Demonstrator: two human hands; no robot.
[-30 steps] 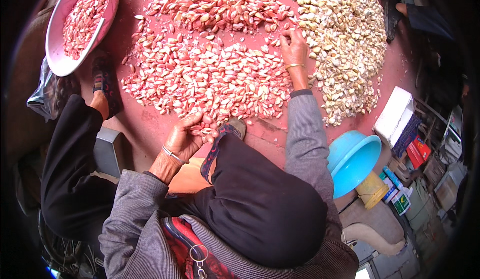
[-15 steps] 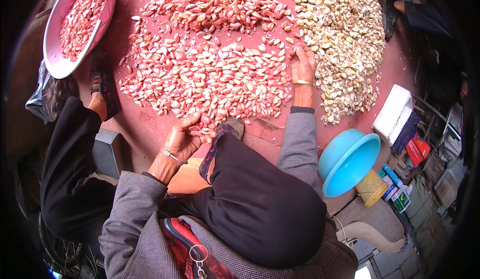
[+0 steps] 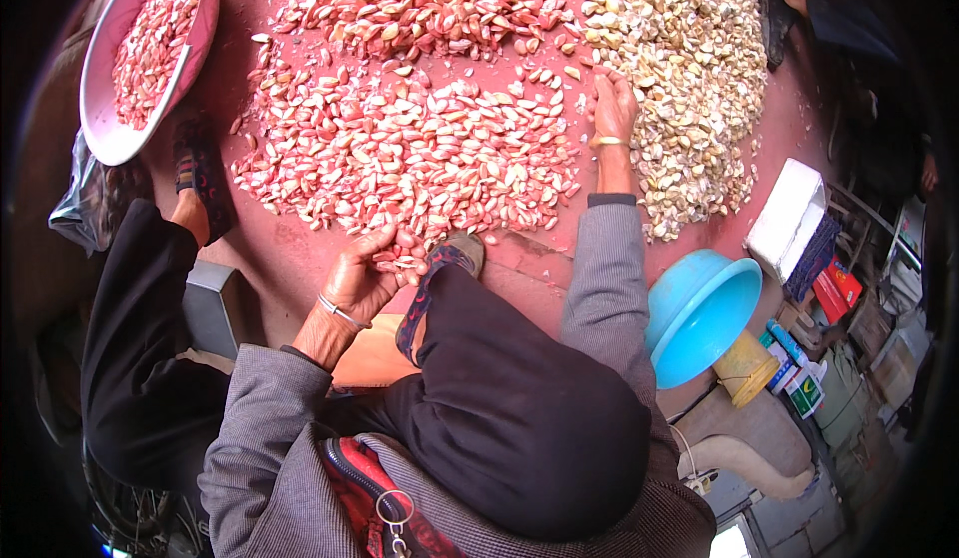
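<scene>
– Holding what, down in the left hand (image 3: pixel 358 278)?

– Grasping a small cluster of pink pieces (image 3: pixel 405 251), tucked between thumb and bent fingers, right at the near edge of a broad pink spread (image 3: pixel 420 158) and close to a patterned shoe (image 3: pixel 462 250)

– And doing what with the right hand (image 3: pixel 612 106)?

– Reaching far out to the strip between the pink spread and a big pale heap (image 3: pixel 689 78) of yellowish pieces, fingers curled inward. Cannot tell about anything pinched between the fingertips, too small to make out

– Lying where, all the rest of the pink?

– Scattered over a reddish surface (image 3: pixel 524 278), mostly in the broad spread, then banked up beyond in a farther pink heap (image 3: pixel 430 8). More at far left, inside a white-rimmed basin (image 3: pixel 110 143)

– Wearing anything at the wrists?

– Yes, a silver-coloured bangle (image 3: pixel 340 311) on the left, a gold-coloured bangle (image 3: pixel 609 141) on the right

– Noticing much off to the right?

– Only a blue basin (image 3: pixel 704 308), a yellow bucket (image 3: pixel 747 368) just beside, and a white box (image 3: pixel 787 213) near both
</scene>
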